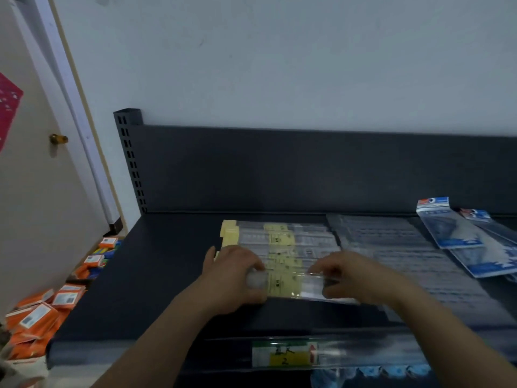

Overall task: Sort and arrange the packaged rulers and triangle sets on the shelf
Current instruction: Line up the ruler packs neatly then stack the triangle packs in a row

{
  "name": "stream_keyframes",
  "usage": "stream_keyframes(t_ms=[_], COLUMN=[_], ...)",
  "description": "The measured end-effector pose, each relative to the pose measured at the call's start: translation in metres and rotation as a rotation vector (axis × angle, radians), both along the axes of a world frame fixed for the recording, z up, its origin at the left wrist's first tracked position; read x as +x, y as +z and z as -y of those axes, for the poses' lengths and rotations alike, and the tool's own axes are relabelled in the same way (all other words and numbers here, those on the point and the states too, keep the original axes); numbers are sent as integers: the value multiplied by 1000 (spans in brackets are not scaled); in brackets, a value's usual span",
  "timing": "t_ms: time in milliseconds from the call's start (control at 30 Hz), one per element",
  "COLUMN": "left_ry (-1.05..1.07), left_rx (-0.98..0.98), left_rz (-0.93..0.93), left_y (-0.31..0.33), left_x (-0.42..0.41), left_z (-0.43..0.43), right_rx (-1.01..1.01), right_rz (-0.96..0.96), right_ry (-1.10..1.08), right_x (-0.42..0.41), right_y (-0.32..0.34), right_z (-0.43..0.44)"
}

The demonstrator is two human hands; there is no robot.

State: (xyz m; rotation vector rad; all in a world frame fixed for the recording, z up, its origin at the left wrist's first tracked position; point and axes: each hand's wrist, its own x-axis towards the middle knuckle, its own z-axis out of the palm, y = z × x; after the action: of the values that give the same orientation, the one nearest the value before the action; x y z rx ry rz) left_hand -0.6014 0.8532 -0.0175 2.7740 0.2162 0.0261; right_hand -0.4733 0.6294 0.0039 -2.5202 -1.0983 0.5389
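Note:
On the dark shelf [156, 275] lies a row of clear packaged rulers with pale yellow labels [279, 239], overlapping from back to front. My left hand [237, 275] grips the left end of the nearest ruler pack [288, 284]. My right hand [344, 278] pinches the same pack's right end, holding it just above the shelf. To the right lies a spread of clear ruler packs without yellow labels [391, 242]. Blue-and-white triangle set packs [458, 233] rest at the far right against the back panel.
The shelf's dark back panel [279, 169] stands behind the packs. A price label strip [285, 354] runs along the front edge. Orange packets [42, 312] lie scattered on the floor at left beside a door [33, 191]. Blue items [377, 372] hang below the shelf.

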Motion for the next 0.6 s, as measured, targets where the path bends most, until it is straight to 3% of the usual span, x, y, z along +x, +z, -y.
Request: stream_keyframes(t_ms=[233, 433, 600], left_ry=[52, 31, 80], left_rx=[-97, 161, -107], left_rz=[15, -139, 76], left_y=[-9, -15, -19], left_x=[10, 4, -13], left_z=[-1, 16, 19], right_rx=[38, -63, -34], right_rz=[46, 48, 52], right_ry=[10, 191, 269], right_x=[18, 14, -2], right_y=[-10, -19, -31], right_z=[-5, 2, 15])
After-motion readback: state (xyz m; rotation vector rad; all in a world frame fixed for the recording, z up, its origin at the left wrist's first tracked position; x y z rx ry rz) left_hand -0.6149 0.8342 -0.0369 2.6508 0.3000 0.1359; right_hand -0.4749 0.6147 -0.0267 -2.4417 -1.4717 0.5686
